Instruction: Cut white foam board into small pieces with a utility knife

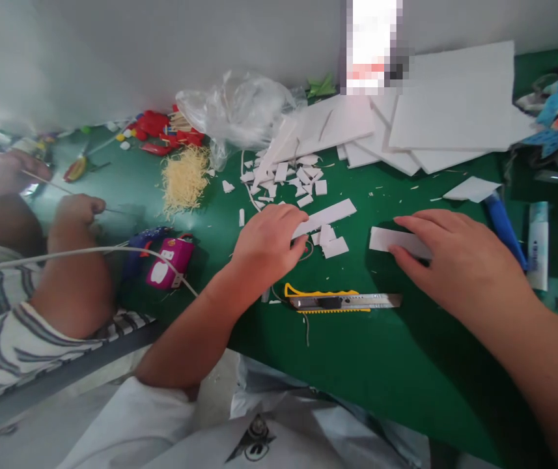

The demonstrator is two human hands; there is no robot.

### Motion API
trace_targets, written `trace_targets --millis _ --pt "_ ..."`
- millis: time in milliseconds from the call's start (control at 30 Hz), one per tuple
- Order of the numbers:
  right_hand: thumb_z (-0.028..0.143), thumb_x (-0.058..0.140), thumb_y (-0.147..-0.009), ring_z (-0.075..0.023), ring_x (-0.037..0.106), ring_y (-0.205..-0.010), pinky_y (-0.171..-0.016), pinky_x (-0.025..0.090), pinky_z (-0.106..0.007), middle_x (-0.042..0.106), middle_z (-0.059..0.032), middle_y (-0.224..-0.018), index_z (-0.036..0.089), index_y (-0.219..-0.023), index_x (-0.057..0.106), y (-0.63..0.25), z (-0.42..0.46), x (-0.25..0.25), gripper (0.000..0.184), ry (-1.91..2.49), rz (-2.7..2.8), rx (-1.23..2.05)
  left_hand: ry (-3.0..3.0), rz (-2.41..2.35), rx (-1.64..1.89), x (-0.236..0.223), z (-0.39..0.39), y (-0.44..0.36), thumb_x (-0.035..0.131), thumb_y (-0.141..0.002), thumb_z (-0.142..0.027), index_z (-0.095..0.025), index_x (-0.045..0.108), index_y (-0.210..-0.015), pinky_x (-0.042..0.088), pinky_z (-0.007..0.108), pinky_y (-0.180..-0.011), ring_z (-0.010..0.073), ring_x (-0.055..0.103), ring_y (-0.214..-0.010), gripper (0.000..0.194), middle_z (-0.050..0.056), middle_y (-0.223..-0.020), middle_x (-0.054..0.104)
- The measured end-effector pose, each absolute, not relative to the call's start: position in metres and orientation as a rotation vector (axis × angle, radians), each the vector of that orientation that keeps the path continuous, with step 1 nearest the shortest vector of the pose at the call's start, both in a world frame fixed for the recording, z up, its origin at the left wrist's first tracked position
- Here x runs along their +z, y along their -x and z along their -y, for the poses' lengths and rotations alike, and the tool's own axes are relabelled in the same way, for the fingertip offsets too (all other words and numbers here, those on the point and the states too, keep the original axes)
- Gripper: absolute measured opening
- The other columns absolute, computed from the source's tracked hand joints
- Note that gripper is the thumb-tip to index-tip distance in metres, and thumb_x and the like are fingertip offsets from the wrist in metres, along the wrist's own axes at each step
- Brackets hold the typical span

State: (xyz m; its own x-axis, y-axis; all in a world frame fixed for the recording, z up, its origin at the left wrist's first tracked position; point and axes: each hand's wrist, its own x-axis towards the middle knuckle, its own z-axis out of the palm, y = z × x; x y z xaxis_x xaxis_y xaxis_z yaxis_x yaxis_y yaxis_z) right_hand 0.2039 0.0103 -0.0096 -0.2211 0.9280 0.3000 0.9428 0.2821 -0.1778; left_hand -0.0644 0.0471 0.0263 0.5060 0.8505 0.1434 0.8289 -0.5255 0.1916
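My left hand [271, 241] is closed, thumb and fingers at the near end of a long white foam-board strip [332, 213] that points up to the right. A second, shorter foam-board strip [380, 239] is between the thumb and fingers of my right hand [447, 251], its right end hidden under the hand. Small square foam-board pieces [333, 246] lie by the left fingertips. Below, between both hands, a yellow utility knife [330, 301] rests on the green table with its blade out, pointing right.
Foam scraps [303, 179] and large white foam boards [449, 104] lie beyond my hands. A plastic bag [244, 107], yellow shreds [185, 179] and a magenta box [170, 262] are leftward. At right stand a glue tube [538, 244] and blue tool [506, 225]. Another person's hands [76, 212] work at far left.
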Motion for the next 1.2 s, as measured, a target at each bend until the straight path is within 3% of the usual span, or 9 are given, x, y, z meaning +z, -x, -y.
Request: trace_targets --millis 200,533,767,900,967,1067,1133,1200 --pt "0.036 0.051 -0.093 -0.0316 0.07 -0.102 -0.084 0.058 -0.047 0.074 -0.0159 -0.113 0.016 -0.114 0.075 -0.203 -0.01 -0.009 0.038 1.704 2.21 -0.035 -2.522 -1.655 0.044 0.017 -0.063 0.064 0.064 -0.091 -0.019 -0.017 0.071 -0.122 0.055 0.041 -0.095 0.0282 0.067 -0.11 0.032 0.01 -0.114 0.074" --pt "0.039 0.052 -0.092 -0.0335 0.069 -0.101 -0.084 0.057 -0.05 0.074 -0.0156 -0.112 0.018 -0.114 0.075 -0.204 -0.01 -0.008 0.039 1.696 2.224 0.005 -2.68 -1.553 0.464 0.011 -0.06 0.073 0.059 -0.092 -0.017 -0.02 0.067 -0.126 0.055 0.041 -0.09 0.0272 0.066 -0.106 0.035 0.01 -0.113 0.073" --pt "0.036 0.055 -0.09 -0.0336 0.07 -0.101 -0.084 0.057 -0.05 0.073 -0.0163 -0.114 0.017 -0.114 0.076 -0.204 -0.011 -0.005 0.037 1.654 2.257 0.069 -2.677 -1.544 0.583 0.006 -0.07 0.069 0.058 -0.098 -0.024 -0.022 0.066 -0.12 0.055 0.041 -0.095 0.0248 0.067 -0.105 0.023 0.007 -0.11 0.075" --pt "0.038 0.055 -0.09 -0.0337 0.069 -0.101 -0.083 0.057 -0.049 0.072 -0.0162 -0.115 0.018 -0.113 0.076 -0.205 -0.011 -0.006 0.037 1.63 2.256 0.062 -2.62 -1.522 0.761 0.011 -0.071 0.057 0.053 -0.103 -0.029 -0.019 0.055 -0.136 0.055 0.039 -0.097 0.0242 0.067 -0.115 0.034 0.014 -0.143 0.062" --pt "0.038 0.054 -0.091 -0.0327 0.069 -0.101 -0.082 0.056 -0.047 0.073 -0.0156 -0.113 0.018 -0.113 0.076 -0.206 -0.011 -0.008 0.037 1.62 2.269 0.034 -2.604 -1.458 0.792 0.014 -0.068 0.053 0.052 -0.103 -0.028 -0.017 0.052 -0.138 0.056 0.037 -0.094 0.0239 0.066 -0.118 0.037 0.017 -0.149 0.057" --pt "0.037 0.053 -0.091 -0.0315 0.069 -0.099 -0.081 0.056 -0.046 0.074 -0.0145 -0.11 0.018 -0.112 0.076 -0.206 -0.01 -0.008 0.037 1.622 2.276 -0.001 -2.644 -1.373 0.735 0.016 -0.061 0.052 0.053 -0.101 -0.027 -0.018 0.063 -0.114 0.056 0.034 -0.085 0.021 0.07 -0.101 0.018 0.01 -0.113 0.073" --pt "0.037 0.053 -0.091 -0.0316 0.07 -0.098 -0.081 0.057 -0.046 0.074 -0.0148 -0.11 0.018 -0.113 0.076 -0.205 -0.01 -0.007 0.037 1.62 2.28 -0.011 -2.669 -1.373 0.685 0.015 -0.058 0.052 0.056 -0.1 -0.03 -0.019 0.064 -0.094 0.054 0.032 -0.076 0.0194 0.069 -0.086 0.015 0.005 -0.09 0.072" --pt "0.037 0.054 -0.09 -0.0316 0.07 -0.097 -0.08 0.058 -0.046 0.074 -0.0148 -0.11 0.018 -0.112 0.076 -0.204 -0.009 -0.007 0.036 1.622 2.281 -0.021 -2.668 -1.44 0.632 0.014 -0.059 0.053 0.059 -0.097 -0.032 -0.02 0.063 -0.086 0.052 0.032 -0.072 0.0197 0.067 -0.083 0.018 0.005 -0.085 0.071"
